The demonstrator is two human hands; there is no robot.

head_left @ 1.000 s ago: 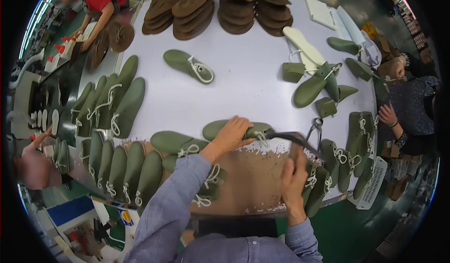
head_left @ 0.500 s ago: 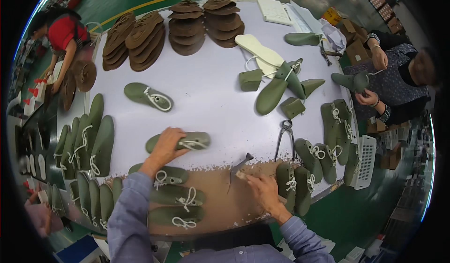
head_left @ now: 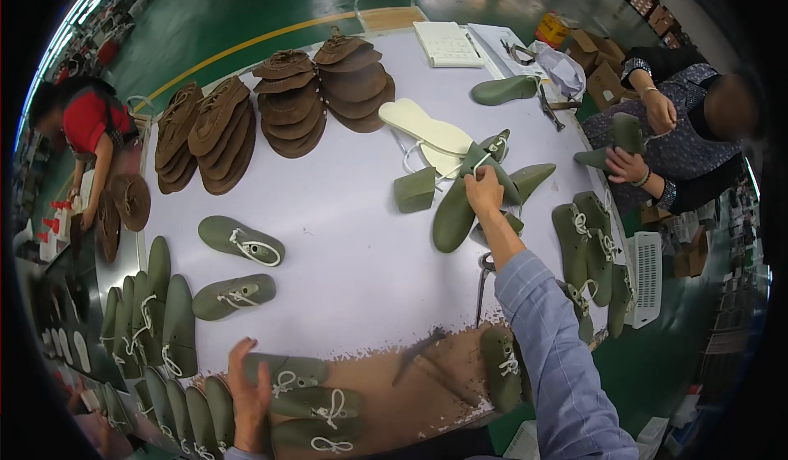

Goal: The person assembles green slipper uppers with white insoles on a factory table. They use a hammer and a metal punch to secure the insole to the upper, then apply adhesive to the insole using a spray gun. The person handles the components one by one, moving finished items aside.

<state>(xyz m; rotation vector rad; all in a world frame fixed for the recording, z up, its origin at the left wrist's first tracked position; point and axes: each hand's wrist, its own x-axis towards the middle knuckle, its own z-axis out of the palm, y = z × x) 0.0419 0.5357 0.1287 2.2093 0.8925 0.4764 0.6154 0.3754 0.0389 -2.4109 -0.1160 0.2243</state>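
Observation:
My right hand [head_left: 484,191] reaches into a loose pile of green shoe lasts and pinches the white cord [head_left: 481,163] at the top of one green shoe last [head_left: 452,220]. My fingers partly cover that spot. Low on the left, my left hand [head_left: 250,382] is empty with its fingers apart, beside several green lasts [head_left: 316,400] with white cord loops. Two more lasts lie on the white tabletop: one [head_left: 238,240] farther off, the other [head_left: 234,297] nearer. A hammer [head_left: 419,353] rests on the worn brown strip at the table's front.
Brown leather uppers [head_left: 291,111] stand in stacks at the back. Cream insoles [head_left: 435,132] touch the pile of lasts. Pincers [head_left: 483,288] lie under my right forearm. More lasts line the left [head_left: 178,329] and right [head_left: 593,238] edges. Across the right side, a co-worker [head_left: 698,132] holds a last.
My left hand has let go of the nearer last and drawn back toward the front. My right hand has left the hammer and moved forward to the pile. The view has shifted.

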